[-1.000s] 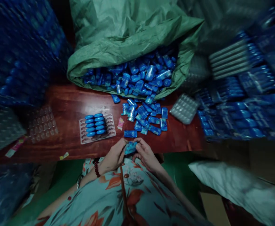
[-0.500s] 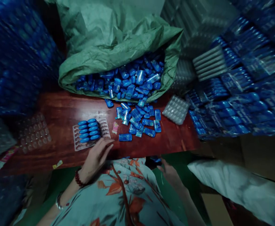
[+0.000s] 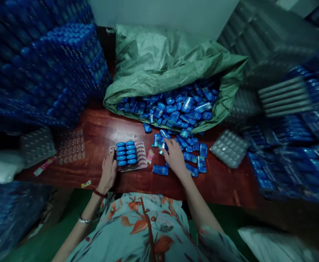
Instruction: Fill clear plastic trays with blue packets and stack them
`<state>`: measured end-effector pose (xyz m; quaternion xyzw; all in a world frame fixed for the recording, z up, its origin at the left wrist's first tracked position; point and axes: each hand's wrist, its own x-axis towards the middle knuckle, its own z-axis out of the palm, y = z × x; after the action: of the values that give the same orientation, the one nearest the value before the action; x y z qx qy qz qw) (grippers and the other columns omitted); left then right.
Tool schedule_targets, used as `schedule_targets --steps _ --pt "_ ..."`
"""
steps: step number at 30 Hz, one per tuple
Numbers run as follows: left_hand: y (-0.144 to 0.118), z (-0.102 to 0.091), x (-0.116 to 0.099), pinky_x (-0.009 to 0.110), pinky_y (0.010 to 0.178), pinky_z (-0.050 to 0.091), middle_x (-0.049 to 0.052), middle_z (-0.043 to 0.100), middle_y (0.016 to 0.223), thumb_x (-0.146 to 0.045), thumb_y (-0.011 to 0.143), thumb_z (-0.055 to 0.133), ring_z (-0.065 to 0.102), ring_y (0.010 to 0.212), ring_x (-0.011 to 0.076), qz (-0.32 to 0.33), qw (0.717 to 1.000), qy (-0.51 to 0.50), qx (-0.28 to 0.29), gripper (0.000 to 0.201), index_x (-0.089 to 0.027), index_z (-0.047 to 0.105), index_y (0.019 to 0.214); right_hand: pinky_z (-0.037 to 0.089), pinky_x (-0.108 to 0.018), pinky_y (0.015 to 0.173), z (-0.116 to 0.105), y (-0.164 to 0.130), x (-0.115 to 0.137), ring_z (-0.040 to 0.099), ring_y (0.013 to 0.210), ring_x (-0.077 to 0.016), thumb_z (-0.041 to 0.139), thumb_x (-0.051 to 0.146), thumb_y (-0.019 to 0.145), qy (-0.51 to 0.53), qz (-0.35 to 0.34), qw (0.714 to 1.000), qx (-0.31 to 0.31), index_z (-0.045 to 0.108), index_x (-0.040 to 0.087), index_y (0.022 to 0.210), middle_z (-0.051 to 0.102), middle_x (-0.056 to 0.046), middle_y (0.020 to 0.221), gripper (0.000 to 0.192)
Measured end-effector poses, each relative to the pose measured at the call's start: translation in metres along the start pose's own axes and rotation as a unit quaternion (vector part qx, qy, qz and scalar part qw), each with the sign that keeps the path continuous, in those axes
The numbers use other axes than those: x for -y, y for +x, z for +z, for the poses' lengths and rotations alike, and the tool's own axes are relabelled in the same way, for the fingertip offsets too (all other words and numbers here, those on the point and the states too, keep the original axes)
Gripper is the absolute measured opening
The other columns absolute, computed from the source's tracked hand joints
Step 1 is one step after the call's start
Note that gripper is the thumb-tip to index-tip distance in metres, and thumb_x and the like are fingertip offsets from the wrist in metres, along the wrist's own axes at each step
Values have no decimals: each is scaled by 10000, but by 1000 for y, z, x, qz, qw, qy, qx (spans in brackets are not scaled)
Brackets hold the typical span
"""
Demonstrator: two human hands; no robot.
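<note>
A clear blister tray (image 3: 141,160) lies on the red-brown wooden table (image 3: 99,127), with two rows of blue oval items (image 3: 126,153) set in its left half. My left hand (image 3: 108,171) rests flat against the tray's left edge, fingers apart. My right hand (image 3: 175,157) reaches over a loose pile of small blue packets (image 3: 192,151) on the table, fingers down among them; whether it grips one is hidden. One blue packet (image 3: 160,170) lies alone just left of that hand.
An open green sack (image 3: 159,69) full of blue packets lies at the back of the table. Stacks of filled blue trays (image 3: 47,69) rise at left and right (image 3: 290,138). Empty clear trays (image 3: 228,148) sit beside the pile and at left (image 3: 70,145).
My right hand came up from below the table edge to the packet pile. My left hand slid to the tray's left edge. The view shifted left.
</note>
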<state>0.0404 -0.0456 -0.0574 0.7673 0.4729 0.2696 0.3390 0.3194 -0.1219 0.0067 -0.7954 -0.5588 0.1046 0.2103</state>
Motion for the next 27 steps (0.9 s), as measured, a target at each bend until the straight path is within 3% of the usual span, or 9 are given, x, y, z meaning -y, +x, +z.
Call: schedule_targets --steps 3,7,12,14,17,20,23,25,27 --pt "-1 13 -8 544 1110 105 125 356 1447 -387 960 194 291 1356 228 20 996 82 40 499 -218 267 1423 434 -405 811 8 32 4 523 1033 -306 573 307 826 -96 14 992 79 456 188 1290 480 -157 1188 493" --pt "11 18 -15 538 1110 83 129 331 1461 -334 962 225 308 1350 209 69 982 142 107 472 -212 287 1414 440 -349 775 8 43 -8 564 983 -262 601 272 793 -90 16 986 142 414 224 1306 460 -110 1159 549" --pt "25 10 -12 489 1123 121 122 332 1463 -324 951 297 260 1371 207 85 980 117 134 479 -201 284 1414 430 -337 745 3 39 -15 575 905 -249 542 232 810 -5 42 996 79 503 166 1154 553 -104 1044 352" --pt "24 3 -12 471 1114 178 114 366 1444 -314 943 331 277 1362 214 78 988 81 105 451 -212 348 1382 423 -324 723 -1 36 -15 567 830 -223 525 277 828 68 46 997 13 527 178 1104 592 -72 948 293" --pt "31 -9 -19 396 1017 360 120 541 1266 -293 932 371 491 1186 199 47 999 -2 -11 345 -191 517 1228 417 -296 670 -4 30 -15 527 726 -177 550 373 813 175 70 980 -70 543 206 1125 595 -35 885 353" --pt "69 -14 -34 298 826 468 83 639 992 -288 910 428 600 911 166 56 994 -58 -75 257 -172 603 1059 400 -261 596 3 28 -15 470 630 -133 579 403 787 254 92 959 -82 578 208 1100 573 -4 813 369" --pt "133 -1 -52 271 776 457 67 643 969 -232 896 444 593 873 160 178 981 -38 64 229 -187 619 1036 387 -238 522 14 34 -13 434 551 -100 597 402 761 330 125 932 -79 586 196 1056 544 20 752 360" --pt "174 16 -64 276 792 437 72 628 1049 -161 868 462 574 930 173 293 934 29 204 237 -208 629 1029 399 -227 475 20 40 -11 467 533 -89 604 416 742 400 162 899 -77 558 192 1064 546 16 787 395" --pt "203 35 -72 290 792 418 80 608 1105 -91 827 482 560 933 186 365 874 128 293 292 -221 624 1046 435 -226 458 23 45 -10 522 537 -91 622 434 715 459 190 865 -72 534 194 1054 548 13 814 425"
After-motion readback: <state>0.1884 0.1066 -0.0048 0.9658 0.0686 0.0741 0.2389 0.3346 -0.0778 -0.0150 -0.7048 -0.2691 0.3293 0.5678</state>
